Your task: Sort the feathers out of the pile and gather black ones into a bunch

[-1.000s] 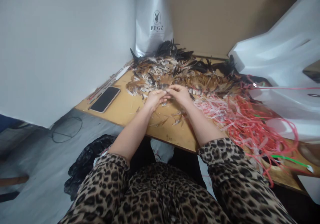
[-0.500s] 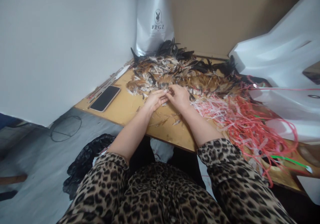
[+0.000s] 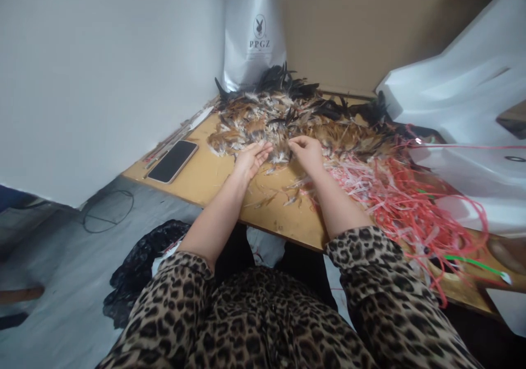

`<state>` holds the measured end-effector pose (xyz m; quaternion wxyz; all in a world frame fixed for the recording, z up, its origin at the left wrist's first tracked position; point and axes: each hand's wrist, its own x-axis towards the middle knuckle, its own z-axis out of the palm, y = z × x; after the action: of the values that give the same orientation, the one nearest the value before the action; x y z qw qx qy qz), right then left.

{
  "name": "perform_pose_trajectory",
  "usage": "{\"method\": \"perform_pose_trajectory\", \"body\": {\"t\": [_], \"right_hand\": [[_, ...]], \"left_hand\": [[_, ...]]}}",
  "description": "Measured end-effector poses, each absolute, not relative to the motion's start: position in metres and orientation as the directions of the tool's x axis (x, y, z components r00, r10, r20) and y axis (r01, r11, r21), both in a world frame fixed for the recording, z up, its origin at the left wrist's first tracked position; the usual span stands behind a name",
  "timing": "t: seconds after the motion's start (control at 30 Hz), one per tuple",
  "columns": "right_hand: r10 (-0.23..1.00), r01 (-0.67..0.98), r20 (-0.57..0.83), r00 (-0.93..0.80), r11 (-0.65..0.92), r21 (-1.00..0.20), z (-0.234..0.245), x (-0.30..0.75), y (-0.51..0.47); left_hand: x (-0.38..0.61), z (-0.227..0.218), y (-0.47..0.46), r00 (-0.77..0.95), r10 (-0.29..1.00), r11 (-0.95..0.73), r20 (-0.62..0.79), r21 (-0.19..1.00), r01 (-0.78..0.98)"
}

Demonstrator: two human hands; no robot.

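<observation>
A heap of brown, white and black feathers [image 3: 263, 106] covers the back of the wooden table. At its front edge my left hand [image 3: 250, 159] is turned partly palm up, its thumb pressed against the forefinger and its other fingers loosely stretched. Whatever lies in that pinch is too small to make out. To the right, my right hand [image 3: 308, 154] has thumb and forefinger pinched together at the feathers; what they hold is hidden among similar colours. The hands are apart, with feathers behind the space between them. Loose thin feathers [image 3: 267, 200] lie on the tabletop nearer me.
A phone [image 3: 173, 162] lies at the table's left. Tangled red and white plastic strips [image 3: 394, 204] spread over the right side, beside white plastic sheeting [image 3: 460, 95]. A silvery bag [image 3: 255, 29] stands behind the feathers. Below, a black plastic bag [image 3: 135, 276] rests on the floor.
My hands were together with fingertips touching; now they are separated. The right hand has shifted right, the left slightly left.
</observation>
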<state>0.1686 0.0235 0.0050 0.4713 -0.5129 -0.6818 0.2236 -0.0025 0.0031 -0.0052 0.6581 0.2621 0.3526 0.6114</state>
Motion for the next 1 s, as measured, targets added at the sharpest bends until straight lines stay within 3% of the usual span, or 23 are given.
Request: {"method": "perform_pose_trajectory", "body": {"t": [0.1,0.27,0.43,0.53,0.63,0.77,0.87,1.0], "right_hand": [[0.941,0.59,0.336,-0.043,0.296,-0.751,0.0,0.174,0.029],[0.973,0.809,0.212,-0.095,0.199,-0.553,-0.003,0.168,0.026],[0.987,0.903,0.153,-0.041,0.102,-0.416,0.003,0.155,0.013],[0.985,0.916,0.169,-0.022,0.088,-0.392,0.004,0.149,0.011],[0.983,0.888,0.181,-0.006,0.089,-0.452,0.0,0.151,0.015],[0.986,0.694,0.167,0.008,0.115,-0.711,-0.004,0.159,0.025],[0.997,0.336,0.075,0.032,0.06,-0.94,-0.003,0.163,0.027],[0.997,-0.062,-0.027,-0.074,-0.032,-0.998,0.004,0.162,0.023]], "left_hand": [[-0.003,-0.006,0.004,0.003,0.988,0.123,-0.154,0.779,-0.615],[-0.001,-0.008,0.004,0.017,0.986,0.145,-0.166,0.805,-0.576],[0.001,-0.011,0.005,0.053,0.989,0.145,-0.138,0.834,-0.532],[0.001,-0.012,0.005,0.048,0.987,0.153,-0.151,0.838,-0.524],[0.001,-0.011,0.004,0.043,0.986,0.159,-0.161,0.838,-0.522],[0.001,-0.01,0.004,0.057,0.985,0.166,-0.161,0.829,-0.534],[0.002,-0.009,0.003,0.097,0.982,0.191,-0.165,0.819,-0.542],[0.003,-0.007,0.0,0.132,0.973,0.232,-0.19,0.816,-0.53]]}}
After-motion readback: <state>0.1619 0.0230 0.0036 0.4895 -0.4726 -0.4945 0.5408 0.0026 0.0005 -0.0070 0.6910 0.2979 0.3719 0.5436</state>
